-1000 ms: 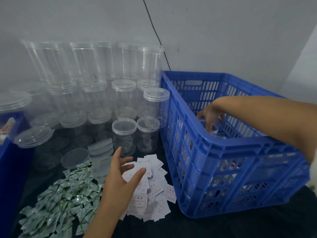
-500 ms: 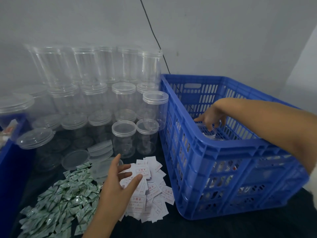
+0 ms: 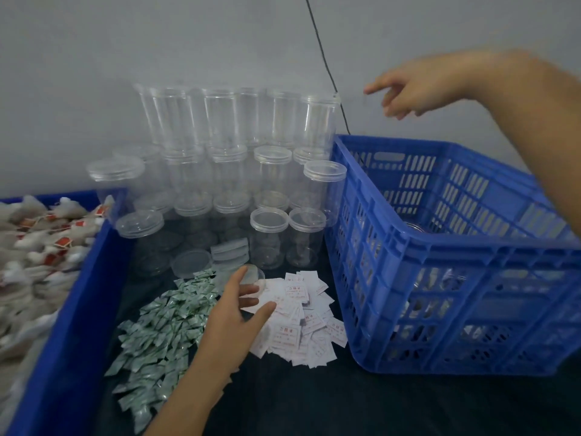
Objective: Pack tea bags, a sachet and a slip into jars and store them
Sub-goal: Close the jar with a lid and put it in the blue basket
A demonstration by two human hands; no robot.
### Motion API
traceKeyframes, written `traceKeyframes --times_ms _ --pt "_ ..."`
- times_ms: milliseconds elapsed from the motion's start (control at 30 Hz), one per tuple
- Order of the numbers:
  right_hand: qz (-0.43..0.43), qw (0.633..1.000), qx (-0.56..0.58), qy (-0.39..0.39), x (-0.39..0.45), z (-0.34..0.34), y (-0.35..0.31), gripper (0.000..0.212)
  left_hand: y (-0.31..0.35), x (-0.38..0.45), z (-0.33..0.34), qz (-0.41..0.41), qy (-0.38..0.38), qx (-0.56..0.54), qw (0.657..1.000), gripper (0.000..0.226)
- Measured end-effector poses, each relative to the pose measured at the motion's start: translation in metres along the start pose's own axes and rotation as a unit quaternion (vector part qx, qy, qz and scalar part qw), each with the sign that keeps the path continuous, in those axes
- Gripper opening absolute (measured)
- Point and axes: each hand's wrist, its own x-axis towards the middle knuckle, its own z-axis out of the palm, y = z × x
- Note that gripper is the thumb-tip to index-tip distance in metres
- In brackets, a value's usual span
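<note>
Most of the job looked left to do. Blue crate on the right held a few packed jars, blurry through the slats. Many empty jars stood stacked behind the worktop. Tea bags filled the left bin. Sachets and slips lay in heaps. Left hand, fingers spread, rested over the slips; right hand hung loose and empty above the crate.

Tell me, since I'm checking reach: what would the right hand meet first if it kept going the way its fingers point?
Probably the top row of clear jars; the right hand points left toward them, above the blue crate. Depth is unclear, so it might pass in front.
</note>
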Motion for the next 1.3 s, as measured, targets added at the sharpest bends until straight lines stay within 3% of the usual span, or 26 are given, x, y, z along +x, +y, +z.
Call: traceKeyframes --times_ms 167,433,667,833,967,1167,1300 --pt "-0.089 0.994 0.000 0.066 -0.049 0.003 -0.070 0.053 0.002 -0.018 -0.015 0.000 0.004 0.023 1.000 0.063" --pt "-0.168 0.986 0.008 0.016 -0.055 0.059 -0.154 0.051 -0.013 -0.048 -0.049 -0.020 0.031 0.034 0.999 0.061" --pt "-0.185 0.977 0.039 -0.104 -0.029 0.157 -0.183 0.049 -0.015 -0.060 -0.081 -0.047 0.069 0.036 0.996 0.060" --pt "-0.199 0.973 0.055 -0.108 -0.009 0.214 -0.201 0.042 0.002 -0.064 -0.098 -0.008 0.096 0.071 0.993 0.053" --pt "-0.137 0.989 0.020 -0.058 0.024 0.250 -0.202 0.046 0.009 -0.066 -0.109 0.003 0.119 0.085 0.989 0.045" --pt "-0.006 0.997 -0.063 0.045 0.062 0.269 -0.174 0.076 -0.001 -0.070 -0.107 -0.021 0.114 0.073 0.991 0.046" --pt "0.056 0.995 -0.083 0.019 0.077 0.272 -0.161 0.081 -0.006 -0.069 -0.103 -0.024 0.108 0.071 0.991 0.046"
